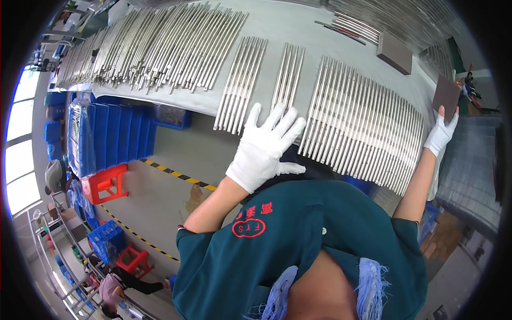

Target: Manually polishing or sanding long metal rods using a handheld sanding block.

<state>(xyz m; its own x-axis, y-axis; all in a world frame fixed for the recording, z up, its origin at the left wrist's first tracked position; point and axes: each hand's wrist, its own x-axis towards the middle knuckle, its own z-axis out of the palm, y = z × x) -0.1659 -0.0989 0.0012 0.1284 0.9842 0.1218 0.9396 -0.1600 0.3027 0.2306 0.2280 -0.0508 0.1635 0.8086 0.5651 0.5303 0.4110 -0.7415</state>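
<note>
The left hand, grip spread apart, lies over ends of metal rods at the near edge of the table, while the right hand clamps a brown block by the right edge.

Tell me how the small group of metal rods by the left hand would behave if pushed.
The small group of metal rods would probably roll sideways, being slender and apparently round on a flat-looking pale tabletop. They look stiff, lying straight without sagging. Their shiny surfaces may slip somewhat against the gloved left hand.
</note>
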